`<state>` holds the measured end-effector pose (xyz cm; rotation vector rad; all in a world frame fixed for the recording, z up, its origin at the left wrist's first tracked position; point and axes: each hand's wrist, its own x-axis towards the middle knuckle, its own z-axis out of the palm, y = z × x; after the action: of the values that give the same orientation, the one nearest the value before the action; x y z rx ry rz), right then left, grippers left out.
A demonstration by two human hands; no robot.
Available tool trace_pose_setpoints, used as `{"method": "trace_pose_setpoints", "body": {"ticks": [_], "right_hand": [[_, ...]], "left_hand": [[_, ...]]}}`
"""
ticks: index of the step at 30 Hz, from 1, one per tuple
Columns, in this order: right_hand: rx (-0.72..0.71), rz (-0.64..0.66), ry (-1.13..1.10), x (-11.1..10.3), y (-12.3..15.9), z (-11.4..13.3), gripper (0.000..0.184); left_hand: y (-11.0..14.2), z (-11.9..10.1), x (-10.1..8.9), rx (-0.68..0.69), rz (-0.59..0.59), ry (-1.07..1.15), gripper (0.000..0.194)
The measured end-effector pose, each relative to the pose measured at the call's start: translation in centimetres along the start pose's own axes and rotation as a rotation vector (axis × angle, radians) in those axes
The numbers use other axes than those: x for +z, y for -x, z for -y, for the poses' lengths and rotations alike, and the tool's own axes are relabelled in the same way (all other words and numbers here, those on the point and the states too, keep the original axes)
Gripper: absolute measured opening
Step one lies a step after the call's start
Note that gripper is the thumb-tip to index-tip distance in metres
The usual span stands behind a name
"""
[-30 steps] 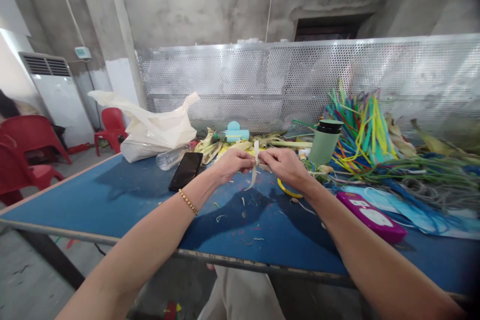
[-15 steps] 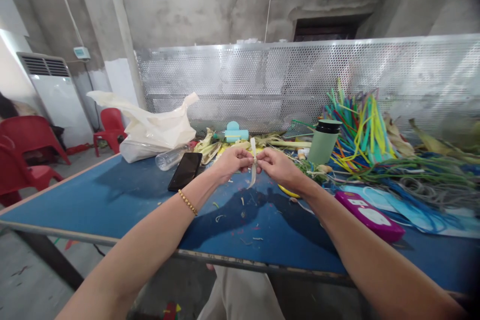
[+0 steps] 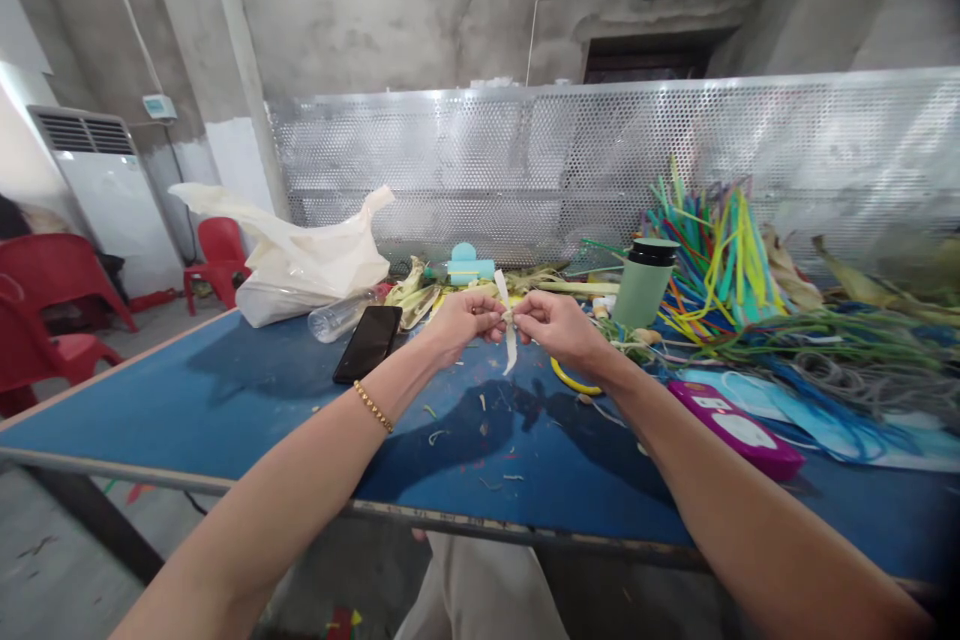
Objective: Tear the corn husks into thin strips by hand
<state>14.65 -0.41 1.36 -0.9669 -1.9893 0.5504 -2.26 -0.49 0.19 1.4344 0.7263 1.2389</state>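
Above the middle of the blue table, my left hand [image 3: 469, 322] and my right hand [image 3: 555, 325] meet fingertip to fingertip. Between them is a pale, narrow strip [image 3: 511, 352] that looks like dried corn husk. One end sticks up above the fingers and the other hangs down, with a small knot-like bunch at the pinch. Both hands are closed on it, thumbs against forefingers. A beaded gold bracelet [image 3: 373, 406] circles my left wrist. Just behind my right hand a yellow ring [image 3: 574, 380] lies on the table.
Left on the blue table [image 3: 247, 420] are a black phone [image 3: 367, 344], a clear bottle [image 3: 341, 316] and a white plastic bag [image 3: 307, 265]. Rightward stand a green tumbler [image 3: 645, 290], a magenta box [image 3: 735, 428], colourful strips [image 3: 731, 260] and tangled cords [image 3: 847, 360]. Husk scraps lie behind.
The strip's upper end has tipped leftward and its lower tail has swung right. My fingertips have shifted slightly around the knot-like bunch. The view has moved a little.
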Motion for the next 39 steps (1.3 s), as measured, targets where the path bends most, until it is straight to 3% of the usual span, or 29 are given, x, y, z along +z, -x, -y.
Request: {"method": "trace_pose_setpoints", "body": {"ticks": [25, 31, 37, 39], "right_hand": [[0.052, 0.007, -0.017, -0.26, 0.13, 0.16, 0.015], [-0.032, -0.048, 0.149, -0.53, 0.11, 0.17, 0.033], [0.017, -0.107, 0.002, -0.63, 0.0, -0.2, 0.028], [0.019, -0.11, -0.022, -0.61, -0.01, -0.14, 0.029]], "left_hand": [[-0.08, -0.29, -0.09, -0.016, 0.011, -0.014, 0.017], [0.26, -0.23, 0.03, -0.023, 0.104, -0.161, 0.015], [0.39, -0.19, 0.14, -0.035, 0.176, -0.153, 0.004], [0.4, -0.17, 0.14, -0.02, 0.204, -0.156, 0.016]]}}
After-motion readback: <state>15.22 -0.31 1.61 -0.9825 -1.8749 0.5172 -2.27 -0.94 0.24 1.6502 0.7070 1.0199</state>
